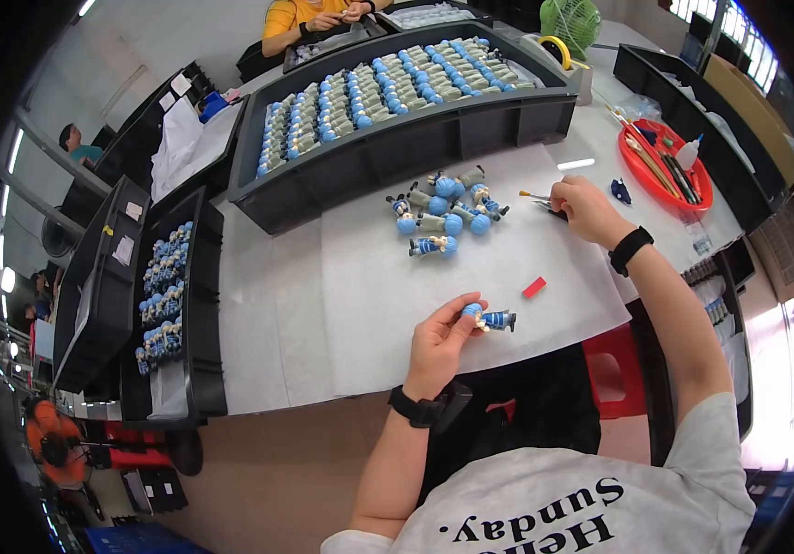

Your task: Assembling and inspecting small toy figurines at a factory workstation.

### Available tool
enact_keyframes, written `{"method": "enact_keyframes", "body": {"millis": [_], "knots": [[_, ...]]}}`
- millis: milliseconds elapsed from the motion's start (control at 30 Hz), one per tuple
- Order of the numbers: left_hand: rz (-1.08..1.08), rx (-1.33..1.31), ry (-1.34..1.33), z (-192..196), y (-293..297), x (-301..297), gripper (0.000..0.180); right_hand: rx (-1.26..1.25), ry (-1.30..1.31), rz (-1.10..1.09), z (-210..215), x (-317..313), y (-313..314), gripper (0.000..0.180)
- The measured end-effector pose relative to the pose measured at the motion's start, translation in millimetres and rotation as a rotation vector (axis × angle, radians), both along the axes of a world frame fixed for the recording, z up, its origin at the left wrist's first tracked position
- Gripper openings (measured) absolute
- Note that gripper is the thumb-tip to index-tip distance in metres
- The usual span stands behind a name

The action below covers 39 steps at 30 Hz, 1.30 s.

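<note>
My left hand (439, 343) pinches a small blue-haired figurine (491, 319) in blue and white clothes, held on its side over the white sheet. My right hand (585, 209) is closed at the sheet's right part, and a thin paintbrush (535, 196) sticks out from its fingertips, bristles to the left. Beneath these fingers lies a slim dark tool (554, 212), partly hidden by the hand. Several more blue-haired figurines (434, 246) lie in a loose heap left of my right hand. A small red block (533, 287) rests between my hands.
A large dark tray (406, 138) full of figurines in rows stands behind the heap. At the left is another black tray (207, 323) with figurines. A red oval basket (665, 175) holds brushes and a bottle at the right. Across the table, a person in yellow (309, 18) works.
</note>
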<state>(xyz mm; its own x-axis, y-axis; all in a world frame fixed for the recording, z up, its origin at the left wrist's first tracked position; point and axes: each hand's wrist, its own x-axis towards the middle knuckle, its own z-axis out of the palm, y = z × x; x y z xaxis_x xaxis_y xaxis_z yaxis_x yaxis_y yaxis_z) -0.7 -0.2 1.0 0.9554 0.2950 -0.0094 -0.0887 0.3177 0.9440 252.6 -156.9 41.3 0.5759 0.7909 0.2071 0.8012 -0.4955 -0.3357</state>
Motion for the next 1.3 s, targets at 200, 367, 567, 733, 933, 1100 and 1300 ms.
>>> {"method": "enact_keyframes", "body": {"millis": [200, 367, 567, 733, 933, 1100, 1300], "knots": [[0.006, -0.011, -0.022, 0.9, 0.8, 0.1, 0.027, 0.346, -0.121, 0.034, 49.7, -53.2, 2.1, 0.028], [0.007, -0.010, -0.018, -0.6, 2.1, 0.6, 0.026, 0.707, 0.351, 0.083, 54.7, -114.3, -5.0, 0.031], [-0.007, -0.033, 0.003, -0.7, 0.5, 0.7, 0.027, 0.706, 0.471, 0.088, 20.7, -154.5, -10.5, 0.017], [0.007, -0.015, 0.020, -1.9, 0.0, -0.3, 0.028, 0.671, 0.337, 0.102, 9.1, -170.8, -6.2, 0.009], [0.015, -0.015, 0.026, -1.1, 0.2, -0.3, 0.027, 0.574, 0.002, 0.267, -0.9, -171.9, -1.3, 0.013], [0.025, -0.027, 0.013, -3.5, 0.9, -0.6, 0.027, 0.574, 0.134, 0.272, 3.3, -173.4, -6.5, 0.010], [0.021, -0.012, 0.012, -3.4, 0.9, -0.3, 0.028, 0.632, 0.190, 0.271, 2.7, -171.6, -8.6, 0.007]]}}
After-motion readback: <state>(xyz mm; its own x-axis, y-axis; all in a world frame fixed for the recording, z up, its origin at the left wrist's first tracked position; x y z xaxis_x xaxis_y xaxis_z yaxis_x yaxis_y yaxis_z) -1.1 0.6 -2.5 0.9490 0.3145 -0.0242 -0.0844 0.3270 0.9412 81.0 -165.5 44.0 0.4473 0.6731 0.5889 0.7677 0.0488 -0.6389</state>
